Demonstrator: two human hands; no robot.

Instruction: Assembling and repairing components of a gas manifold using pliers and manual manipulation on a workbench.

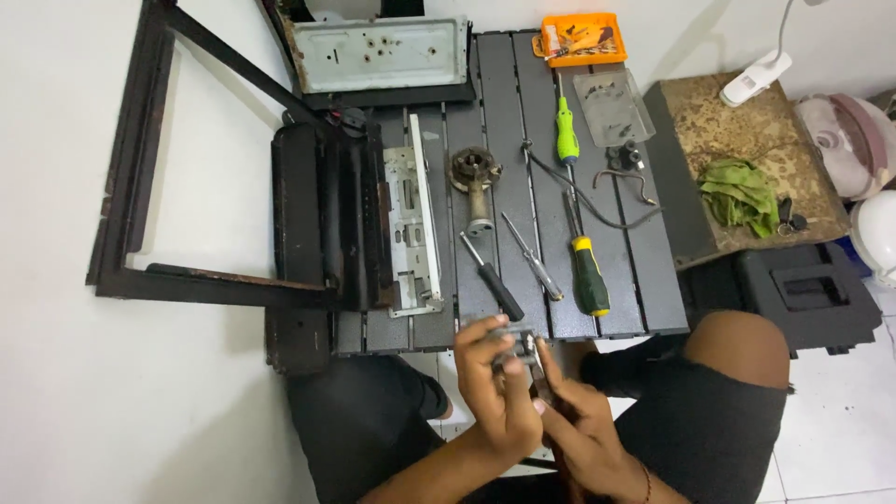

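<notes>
My left hand (497,383) grips a small grey metal part (516,340) just below the near edge of the dark slatted table (523,84). Pressed against it from the right, my right hand (581,425) holds a thin dark-handled tool whose tip meets the part. Both hands hover over my knees, close together. On the table just above them lie a black-handled screwdriver (494,279), a slim metal screwdriver (532,245) and a yellow-and-black screwdriver (586,261). The part's shape is mostly hidden by my fingers.
A rusty burner piece (474,182), a green-handled screwdriver (567,131), a bent thin tube (597,205), a grey metal plate (611,107) and an orange tray (584,37) lie on the table. A black stove frame (322,219) with a white bracket (411,219) sits at left. A green rag (742,194) rests on a side stool.
</notes>
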